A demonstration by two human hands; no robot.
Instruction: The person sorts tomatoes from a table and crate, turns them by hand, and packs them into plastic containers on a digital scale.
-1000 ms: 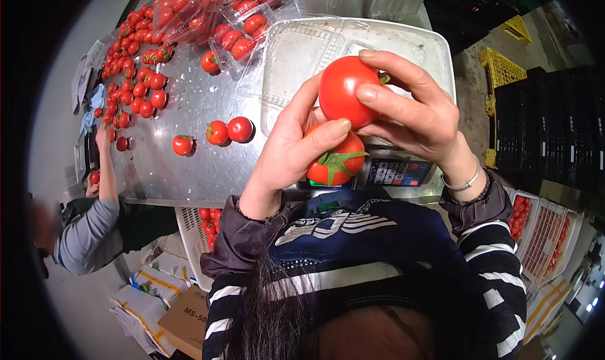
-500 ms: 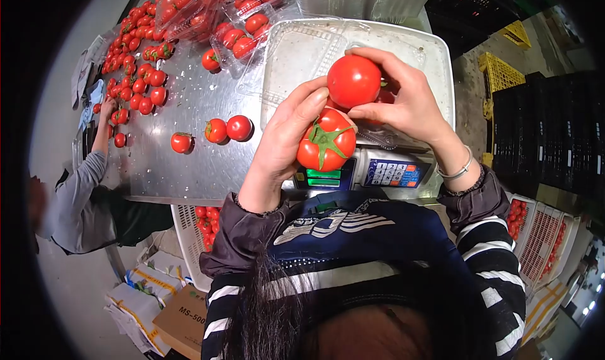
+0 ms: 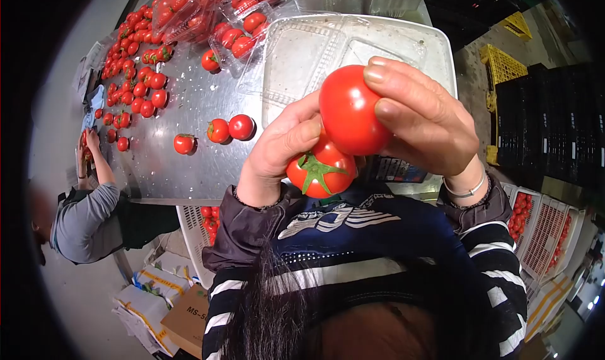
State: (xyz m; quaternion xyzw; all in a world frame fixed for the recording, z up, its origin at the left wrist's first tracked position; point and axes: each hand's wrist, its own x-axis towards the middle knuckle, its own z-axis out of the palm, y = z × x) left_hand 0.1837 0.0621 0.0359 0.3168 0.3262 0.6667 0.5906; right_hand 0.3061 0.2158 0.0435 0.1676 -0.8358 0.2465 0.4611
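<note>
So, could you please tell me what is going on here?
A person is handling tomatoes. The left grip holds a leafy-topped tomato, and the right grip holds a smooth red tomato right against it. Beyond them, a clear plastic container lies on a white tray. Loose tomatoes lie on the metal table, and a co-worker is at its left end.

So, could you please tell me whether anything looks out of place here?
Slightly: small pale scraps litter the metal table near the loose tomatoes, like uncleared debris. The held tomatoes look undamaged where visible.
</note>
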